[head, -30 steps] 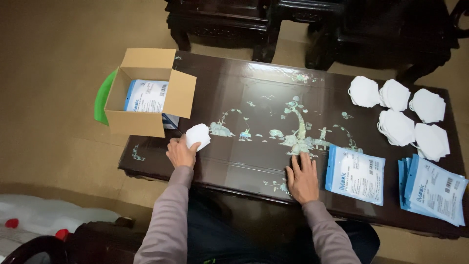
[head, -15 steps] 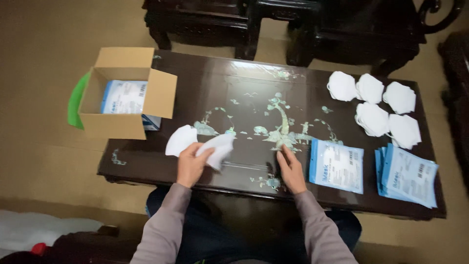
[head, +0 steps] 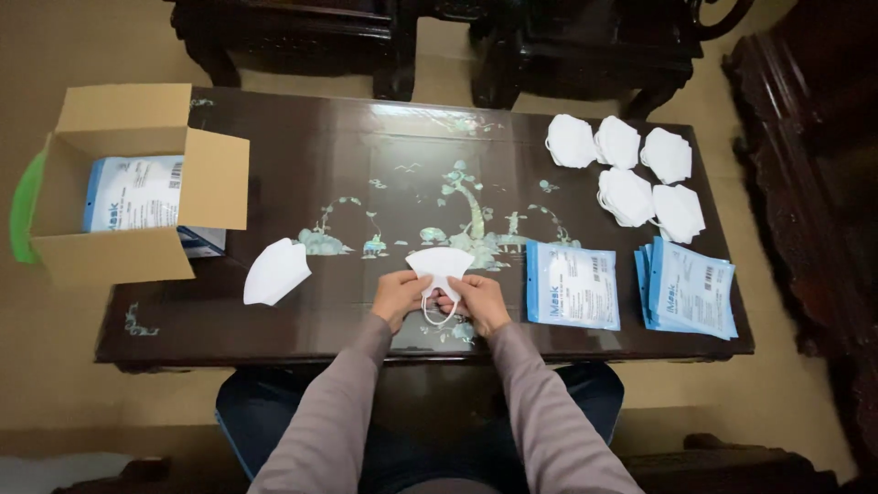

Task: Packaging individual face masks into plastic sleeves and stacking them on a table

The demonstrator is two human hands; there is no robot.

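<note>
Both of my hands hold one white folded face mask [head: 440, 266] above the near edge of the dark inlaid table [head: 366, 137]. My left hand [head: 397, 296] grips its left lower side, my right hand [head: 477, 301] its right lower side, and an ear loop hangs between them. Another white mask [head: 275, 272] lies flat on the table to the left. A single blue and white pouch [head: 572, 285] lies just right of my right hand.
An open cardboard box [head: 137, 187] with blue and white packs inside stands at the table's left end, partly over the edge. A stack of pouches [head: 688, 291] and several white masks [head: 626, 174] lie at the right. Dark wooden furniture stands behind the table.
My left hand lifted a mask from the left and carried it to the middle. My right hand rose off the table and took hold of it too. One mask stayed on the left.
</note>
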